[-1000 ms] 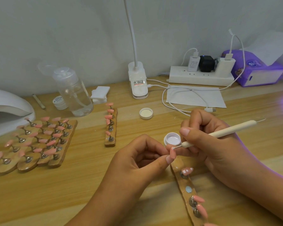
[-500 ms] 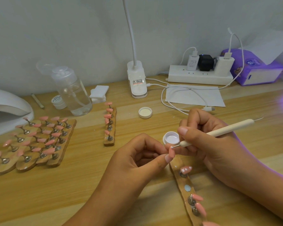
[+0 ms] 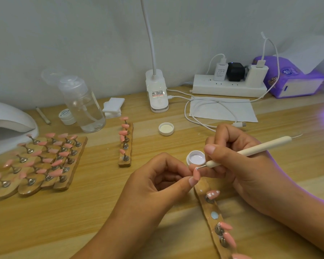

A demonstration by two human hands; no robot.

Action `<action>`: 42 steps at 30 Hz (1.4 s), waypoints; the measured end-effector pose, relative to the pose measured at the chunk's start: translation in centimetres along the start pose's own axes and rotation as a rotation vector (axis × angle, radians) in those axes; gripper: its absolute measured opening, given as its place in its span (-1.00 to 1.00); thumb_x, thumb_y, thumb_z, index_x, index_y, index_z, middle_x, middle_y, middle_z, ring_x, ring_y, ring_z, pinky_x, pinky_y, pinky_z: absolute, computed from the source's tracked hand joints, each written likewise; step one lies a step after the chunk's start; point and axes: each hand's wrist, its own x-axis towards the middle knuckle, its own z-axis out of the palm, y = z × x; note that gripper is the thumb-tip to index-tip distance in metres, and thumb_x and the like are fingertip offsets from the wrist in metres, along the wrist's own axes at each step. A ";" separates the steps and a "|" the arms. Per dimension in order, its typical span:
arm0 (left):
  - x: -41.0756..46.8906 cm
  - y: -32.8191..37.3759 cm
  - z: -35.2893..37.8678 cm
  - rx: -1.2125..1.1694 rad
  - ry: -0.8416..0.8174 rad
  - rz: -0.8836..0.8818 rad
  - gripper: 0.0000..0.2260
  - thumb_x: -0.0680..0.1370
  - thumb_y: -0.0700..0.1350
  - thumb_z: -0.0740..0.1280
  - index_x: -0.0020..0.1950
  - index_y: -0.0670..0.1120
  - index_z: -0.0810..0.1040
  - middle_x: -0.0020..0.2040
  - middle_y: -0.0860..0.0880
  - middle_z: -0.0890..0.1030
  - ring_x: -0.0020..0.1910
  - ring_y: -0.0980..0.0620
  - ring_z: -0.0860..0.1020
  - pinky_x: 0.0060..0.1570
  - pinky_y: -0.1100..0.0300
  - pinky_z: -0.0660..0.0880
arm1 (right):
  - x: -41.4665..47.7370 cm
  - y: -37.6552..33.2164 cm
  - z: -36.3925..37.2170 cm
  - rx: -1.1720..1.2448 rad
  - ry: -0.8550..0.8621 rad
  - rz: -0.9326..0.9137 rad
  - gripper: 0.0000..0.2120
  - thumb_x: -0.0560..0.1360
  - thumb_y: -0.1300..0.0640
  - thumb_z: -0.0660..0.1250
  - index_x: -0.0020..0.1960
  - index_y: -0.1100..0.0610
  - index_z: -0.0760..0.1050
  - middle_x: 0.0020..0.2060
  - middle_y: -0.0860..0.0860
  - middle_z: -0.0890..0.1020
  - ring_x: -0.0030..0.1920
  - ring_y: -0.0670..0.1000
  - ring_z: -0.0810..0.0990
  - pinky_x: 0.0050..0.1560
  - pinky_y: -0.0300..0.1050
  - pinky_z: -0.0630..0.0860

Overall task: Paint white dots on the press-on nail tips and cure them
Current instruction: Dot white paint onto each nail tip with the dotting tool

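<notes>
My left hand [image 3: 157, 184] pinches a pink nail tip [image 3: 196, 173] between thumb and fingers, just above the near wooden holder strip [image 3: 211, 208]. My right hand [image 3: 238, 165] grips a cream dotting pen [image 3: 251, 151] like a pencil; its metal point touches the top of that tip. An open pot of white gel [image 3: 196, 157] stands right behind the tip. On the strip, one pink tip [image 3: 212, 194] carries white dots, and plain pink tips [image 3: 225, 226] sit lower down.
Several wooden strips of pink tips [image 3: 41, 163] lie at left beside a white curing lamp [image 3: 9, 124]. Another strip [image 3: 125, 144], a pot lid [image 3: 166, 129], a clear pump bottle [image 3: 82, 105], a clip lamp [image 3: 157, 94], a power strip [image 3: 228, 87] with cables and a purple pack [image 3: 292, 79] stand behind.
The pen point stays at the pinched tip and both hands hold nearly still; only the view has shifted slightly.
</notes>
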 end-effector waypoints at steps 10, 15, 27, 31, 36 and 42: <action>0.0 0.3 0.3 -0.001 0.004 -0.018 -0.92 0.34 -0.11 0.49 -0.25 -0.03 0.61 -0.24 0.06 0.68 -0.25 0.19 0.60 -0.25 0.37 0.49 | -0.1 -0.5 -0.4 0.007 -0.158 -0.010 -0.78 0.36 0.05 0.43 -0.36 0.01 0.42 -0.45 -0.05 0.45 -0.43 -0.13 0.41 -0.30 -0.33 0.44; -0.1 0.2 0.1 0.029 0.009 -0.039 -0.94 0.35 -0.09 0.48 -0.22 0.01 0.63 -0.27 0.03 0.65 -0.27 0.15 0.57 -0.25 0.30 0.51 | 0.2 -0.6 -0.6 0.013 0.008 -0.116 -0.67 0.37 -0.16 0.47 -0.31 0.02 0.42 -0.49 -0.09 0.37 -0.45 -0.11 0.37 -0.01 -0.10 0.55; -0.1 -0.1 -0.2 0.045 0.005 -0.012 -0.81 0.34 0.08 0.45 -0.09 0.07 0.67 -0.18 0.04 0.67 -0.19 0.14 0.59 -0.17 0.30 0.51 | 0.9 0.1 -1.2 -0.534 0.258 -0.221 -0.81 0.41 -0.09 0.34 -0.10 -0.03 0.64 -0.23 -0.12 0.65 -0.19 -0.10 0.55 -0.14 -0.31 0.46; 0.0 -0.1 -0.3 0.046 0.006 -0.013 -0.81 0.33 0.11 0.44 -0.12 0.07 0.67 -0.20 0.05 0.66 -0.21 0.15 0.59 -0.17 0.28 0.52 | 0.7 0.5 -1.1 -0.736 0.147 -0.291 -0.79 0.51 -0.12 0.37 -0.09 0.03 0.58 -0.24 -0.03 0.54 -0.19 -0.04 0.45 -0.18 -0.29 0.42; 0.0 -0.2 -0.2 0.055 0.011 -0.011 -0.79 0.32 0.11 0.44 -0.14 0.05 0.66 -0.23 0.06 0.65 -0.22 0.14 0.58 -0.18 0.27 0.51 | 0.9 0.7 -1.2 -0.797 0.080 -0.293 -0.81 0.50 -0.03 0.32 -0.13 0.08 0.56 -0.26 -0.04 0.51 -0.22 -0.05 0.43 -0.22 -0.28 0.39; 0.0 -0.1 -0.2 0.039 0.015 -0.019 -0.81 0.33 0.08 0.47 -0.12 0.04 0.66 -0.23 0.05 0.64 -0.22 0.13 0.57 -0.21 0.28 0.50 | 1.1 0.8 -1.4 -0.814 0.059 -0.274 -0.85 0.51 -0.03 0.34 -0.14 0.02 0.56 -0.25 -0.02 0.52 -0.23 -0.07 0.39 -0.22 -0.27 0.35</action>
